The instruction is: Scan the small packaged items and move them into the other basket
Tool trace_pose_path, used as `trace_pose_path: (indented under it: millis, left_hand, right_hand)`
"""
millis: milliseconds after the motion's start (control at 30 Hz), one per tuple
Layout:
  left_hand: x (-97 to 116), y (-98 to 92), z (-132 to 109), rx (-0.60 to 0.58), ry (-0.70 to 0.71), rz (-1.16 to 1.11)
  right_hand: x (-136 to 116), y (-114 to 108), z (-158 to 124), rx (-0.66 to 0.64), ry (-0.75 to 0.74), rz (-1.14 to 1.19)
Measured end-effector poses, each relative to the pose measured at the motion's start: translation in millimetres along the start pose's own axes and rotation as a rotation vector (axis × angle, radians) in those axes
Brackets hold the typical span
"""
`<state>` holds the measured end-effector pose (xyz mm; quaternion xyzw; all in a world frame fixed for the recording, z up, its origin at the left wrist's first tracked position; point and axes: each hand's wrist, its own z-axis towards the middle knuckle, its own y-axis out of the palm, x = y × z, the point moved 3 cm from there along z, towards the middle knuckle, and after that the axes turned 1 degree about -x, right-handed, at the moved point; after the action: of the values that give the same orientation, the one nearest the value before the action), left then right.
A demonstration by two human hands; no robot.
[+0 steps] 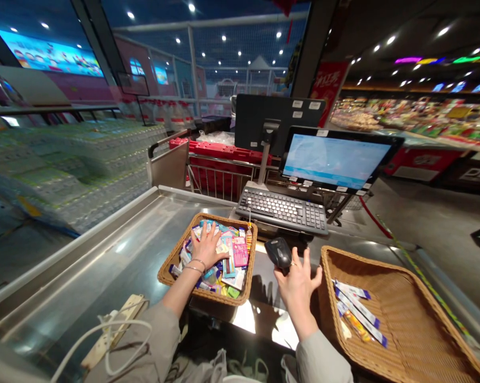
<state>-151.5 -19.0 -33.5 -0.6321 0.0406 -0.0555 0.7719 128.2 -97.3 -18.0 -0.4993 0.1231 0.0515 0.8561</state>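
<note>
My left hand (205, 247) lies palm down on a heap of small colourful packets (240, 254) that fills a wicker basket (162, 275). Its fingers are spread, and two thin bracelets circle the wrist. My right hand (299, 287) hovers between the baskets with its fingers apart. A black handheld barcode scanner (278, 253) touches its index side, and I cannot tell whether the hand grips it. To the right, a larger wicker basket (329, 287) holds several long white-and-blue sachets (357, 314) at its near left.
A black keyboard (281, 210) and a touchscreen monitor (335, 159) stand beyond the hands on a steel checkout counter (104, 250). A power strip with a white cord (116, 330) lies near-left. Red crates (211, 151) stand behind, and wrapped bottled-water packs (64, 165) are stacked left.
</note>
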Motion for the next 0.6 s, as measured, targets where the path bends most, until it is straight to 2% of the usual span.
trace_pose_path:
  millis: [267, 467, 600]
  left_hand:
    - [-12, -0.4, -5, -0.045, -0.06, -0.01]
    - [-36, -8.2, 9, -0.098, 0.005, -0.055]
    - [-43, -10.2, 22, -0.134, 0.073, -0.067]
  right_hand:
    - [-1, 0, -1, -0.019, 0.007, -0.002]
    - [-1, 1, -1, -0.033, 0.019, -0.001]
    - [-1, 2, -2, -0.03, 0.023, 0.004]
